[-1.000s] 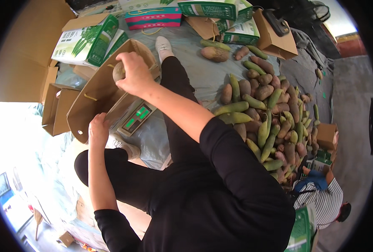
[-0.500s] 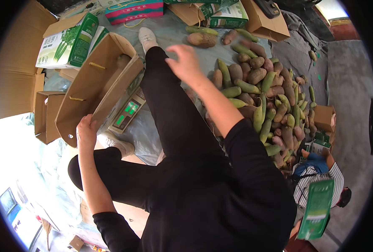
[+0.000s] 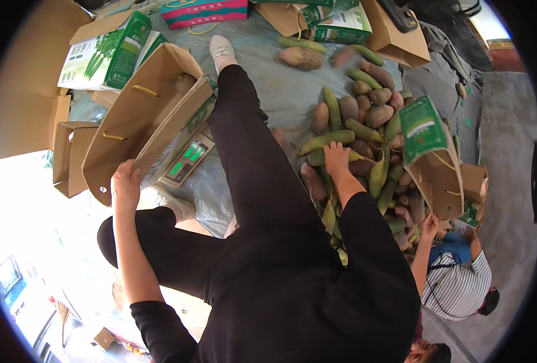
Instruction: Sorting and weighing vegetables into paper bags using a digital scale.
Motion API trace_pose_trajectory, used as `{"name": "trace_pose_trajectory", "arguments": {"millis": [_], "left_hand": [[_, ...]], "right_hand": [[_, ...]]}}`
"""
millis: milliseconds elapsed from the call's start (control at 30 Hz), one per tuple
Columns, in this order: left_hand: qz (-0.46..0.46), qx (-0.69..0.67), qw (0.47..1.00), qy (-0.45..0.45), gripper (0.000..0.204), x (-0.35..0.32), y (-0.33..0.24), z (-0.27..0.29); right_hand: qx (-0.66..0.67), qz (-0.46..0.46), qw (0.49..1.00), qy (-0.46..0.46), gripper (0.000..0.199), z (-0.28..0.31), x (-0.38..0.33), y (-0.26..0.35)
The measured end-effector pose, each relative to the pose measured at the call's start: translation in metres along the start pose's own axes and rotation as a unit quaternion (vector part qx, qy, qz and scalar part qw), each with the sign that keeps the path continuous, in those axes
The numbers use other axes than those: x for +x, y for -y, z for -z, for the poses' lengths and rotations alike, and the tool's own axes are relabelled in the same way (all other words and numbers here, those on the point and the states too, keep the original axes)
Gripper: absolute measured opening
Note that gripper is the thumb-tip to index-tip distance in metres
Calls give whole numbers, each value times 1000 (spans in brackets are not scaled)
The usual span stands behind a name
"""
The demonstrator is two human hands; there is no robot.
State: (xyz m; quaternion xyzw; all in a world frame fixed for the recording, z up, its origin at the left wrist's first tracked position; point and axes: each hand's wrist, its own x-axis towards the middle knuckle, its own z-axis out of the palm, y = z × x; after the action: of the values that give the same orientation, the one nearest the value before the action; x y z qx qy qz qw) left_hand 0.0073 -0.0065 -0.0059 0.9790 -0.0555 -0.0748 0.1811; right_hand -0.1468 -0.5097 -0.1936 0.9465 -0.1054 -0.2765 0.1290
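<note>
Head view: my right hand (image 3: 337, 158) closed over a cucumber (image 3: 326, 141) lying crosswise in the pile (image 3: 371, 121); left hand (image 3: 125, 181) grips box (image 3: 136, 121) edge, far left.

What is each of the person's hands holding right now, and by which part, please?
The left hand grips the open cardboard box by its near rim. The right hand rests on the vegetable pile; a grasp cannot be told.

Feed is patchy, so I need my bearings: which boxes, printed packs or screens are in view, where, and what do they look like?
Open brown cardboard box: tilted, under left hand.
Green-and-white printed carton: upper left.
Scale with green screen: beside the open box, grey, flat.
Pink-and-teal box: top edge.
Green-printed brown carton: right, lifted by a co-worker.
Right hand: on the vegetable pile.
</note>
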Motion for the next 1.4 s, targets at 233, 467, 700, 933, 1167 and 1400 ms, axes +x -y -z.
{"name": "trace_pose_trajectory", "arguments": {"millis": [233, 467, 700, 933, 1167, 1400], "left_hand": [[4, -10, 1000, 2, 22, 4, -11, 0], [16, -17, 1000, 0, 21, 1, -3, 1], [33, -7, 999, 13, 19, 0, -11, 4], [25, -30, 999, 4, 17, -1, -12, 0], [-4, -14, 1000, -4, 16, -6, -4, 1], [-2, 6, 1000, 8, 14, -5, -8, 2]], "right_hand": [[-11, 6, 1000, -19, 19, -20, 11, 0], [-54, 32, 997, -41, 19, -18, 15, 3], [60, -4, 998, -37, 52, 24, 14, 13], [255, 79, 923, -277, 62, 158, 25, 31], [323, 253, 766, -495, 57, 339, 7, 92], [294, 435, 731, -435, 44, 401, -11, 223]]}}
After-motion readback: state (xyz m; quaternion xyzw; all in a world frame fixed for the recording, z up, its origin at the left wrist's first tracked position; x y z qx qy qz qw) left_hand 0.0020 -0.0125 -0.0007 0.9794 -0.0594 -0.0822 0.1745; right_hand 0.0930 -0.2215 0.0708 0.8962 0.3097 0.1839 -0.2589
